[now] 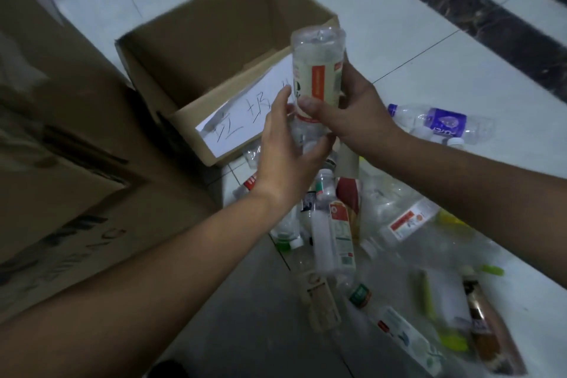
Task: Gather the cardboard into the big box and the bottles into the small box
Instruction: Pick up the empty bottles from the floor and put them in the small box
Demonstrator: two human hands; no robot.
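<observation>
Right hand point(352, 115) grips clear bottle point(317, 70), base up, above near rim of small box point(196, 34). Left hand point(285, 144) steadies its lower end, fingers nearly straight. Judgement: carry past rim, release low inside, clear of bottle pile point(352, 224) on floor.

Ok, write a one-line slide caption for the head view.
Right hand grips a clear bottle base-up by the small box, left hand alongside; more bottles litter the floor.
</observation>
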